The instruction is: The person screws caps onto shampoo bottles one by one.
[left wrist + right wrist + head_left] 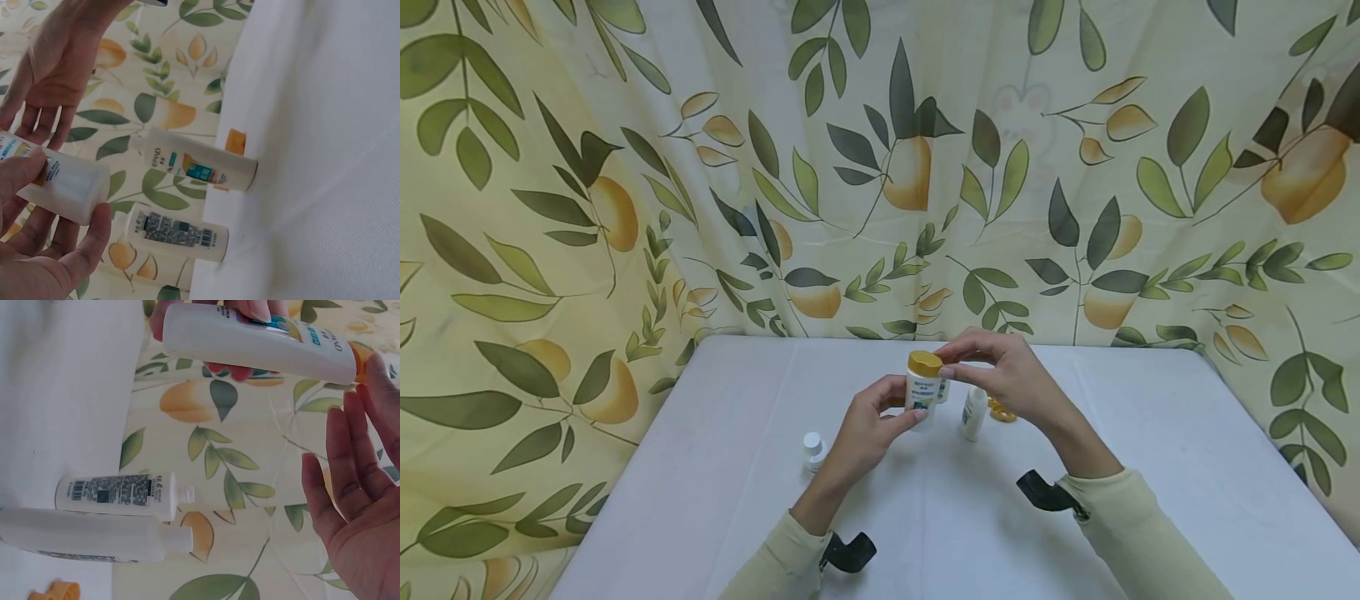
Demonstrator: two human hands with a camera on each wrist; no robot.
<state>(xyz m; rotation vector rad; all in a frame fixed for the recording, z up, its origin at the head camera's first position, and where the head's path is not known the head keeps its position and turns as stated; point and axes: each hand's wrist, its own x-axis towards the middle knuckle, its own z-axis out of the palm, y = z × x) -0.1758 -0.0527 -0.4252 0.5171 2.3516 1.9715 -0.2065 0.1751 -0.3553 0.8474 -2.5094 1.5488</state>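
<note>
A white bottle (921, 389) with a printed label and a yellow-orange cap (925, 362) is held upright above the table in the head view. My left hand (867, 427) grips its body, thumb across the label. At the cap is my right hand (1003, 377), thumb and index fingertips pinching its side; the other fingers stretch out free in the right wrist view. Two uncapped white bottles stand close by: one with a teal-and-orange label (194, 161), the other showing a barcode panel (178, 232).
Orange caps (1002, 412) lie on the white table (737, 417) beside the standing bottles. Left of them, partly behind the left forearm, stands a small bottle with a white cap (812, 443). A leaf-patterned curtain (865, 208) hangs along the table's far edge.
</note>
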